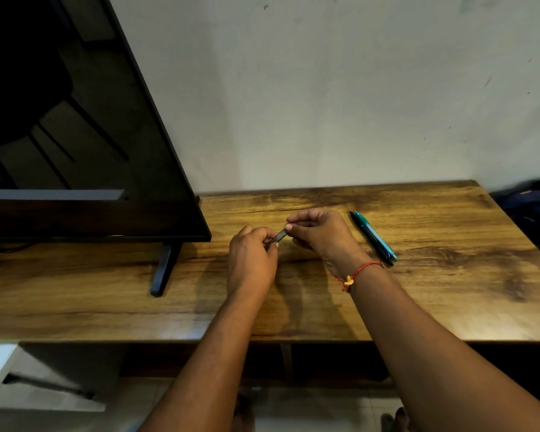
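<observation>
Above the middle of the wooden table [449,291], just clear of its surface, you hold a slim dark barrel [279,236] between both hands; it looks like a pen or part of one.

Grip: your left hand [252,257] has its fingers curled round the lower end. Your right hand [321,232] pinches the upper end between thumb and forefinger, the other fingers folded under. Only a short middle stretch of the barrel shows between them.

Governing relation: the long axis runs from lower left to upper right, straight from one hand to the other. Each hand has an end, so neither is nearer. In my judgement, any pull or twist must follow that line, or the piece will bind.

Adjacent items: a teal pen [376,236] and a second, darker pen [370,241] lie side by side, touching, near your right hand. A television [75,135] stands to the left, its stand foot [164,269] on the tabletop. A red thread [356,272] circles your right wrist.

Markings: no brand, label or writing can be read on any item.
</observation>
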